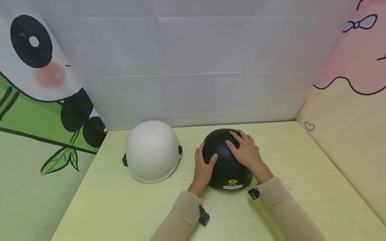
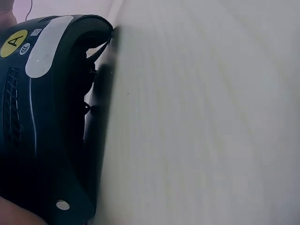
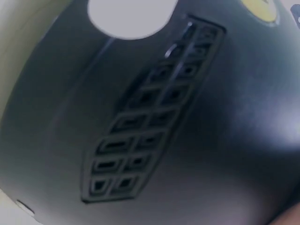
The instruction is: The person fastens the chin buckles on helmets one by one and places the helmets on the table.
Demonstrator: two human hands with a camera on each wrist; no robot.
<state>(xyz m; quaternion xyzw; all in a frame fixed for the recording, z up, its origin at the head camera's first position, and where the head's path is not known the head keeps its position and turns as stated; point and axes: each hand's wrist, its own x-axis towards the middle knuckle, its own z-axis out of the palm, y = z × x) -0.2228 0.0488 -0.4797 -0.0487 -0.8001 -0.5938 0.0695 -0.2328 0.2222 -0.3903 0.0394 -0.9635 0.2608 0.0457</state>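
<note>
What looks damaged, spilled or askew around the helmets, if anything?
Nothing serious: the white helmet and the black helmet, with the left hand and right hand on it, sit dome up; no crack or spill shows. One small oddity: a dark speck on the plain table beside the right sleeve, too small to identify.

A black helmet [image 1: 225, 164] sits dome-up on the table [image 1: 120, 211].

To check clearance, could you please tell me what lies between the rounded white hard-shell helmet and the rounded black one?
The head view shows bare pale-yellow tabletop beside the white helmet, then the left hand, which rests against the black helmet.
</note>
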